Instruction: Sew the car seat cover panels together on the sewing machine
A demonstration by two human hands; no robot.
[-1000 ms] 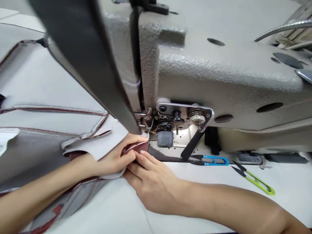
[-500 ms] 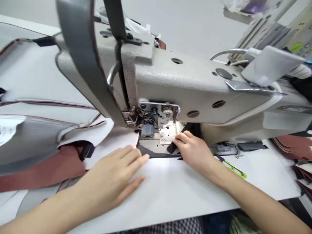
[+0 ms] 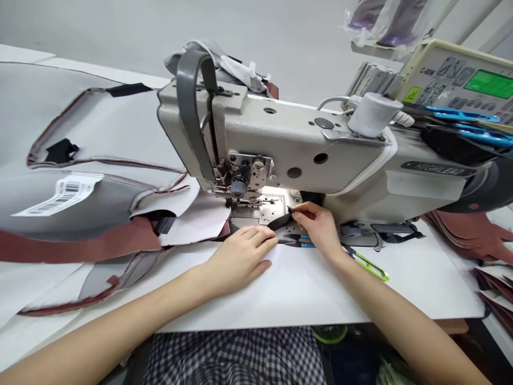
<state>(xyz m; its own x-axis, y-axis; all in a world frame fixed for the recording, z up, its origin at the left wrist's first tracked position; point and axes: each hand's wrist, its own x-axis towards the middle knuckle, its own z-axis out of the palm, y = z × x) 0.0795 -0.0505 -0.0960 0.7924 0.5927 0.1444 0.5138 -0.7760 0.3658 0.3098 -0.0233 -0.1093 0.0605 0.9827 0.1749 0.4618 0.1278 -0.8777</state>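
In the head view, my right hand [image 3: 318, 224] pinches the end of a short black strip [image 3: 280, 221] on the bed of the sewing machine [image 3: 276, 139]. My left hand [image 3: 238, 256] lies palm down at the front of the bed, fingers stretched out flat. Its fingertips are at the strip's left end; whether they press on it I cannot tell. The needle area and presser foot [image 3: 252, 200] are just beyond the strip. Partly behind my right hand are small blue-handled thread snips [image 3: 306, 240].
Large grey pieces with reddish-brown edging [image 3: 92, 198] cover the left side. A green-handled cutter [image 3: 371, 266] lies to the right. Reddish-brown cut pieces [image 3: 465, 235] are stacked at the far right. A control panel [image 3: 460, 80] stands behind the machine.
My left hand has moved right, close to the strip. My right hand has lifted the strip's end and turned it. The camera view has shifted back, and blue snips now show.
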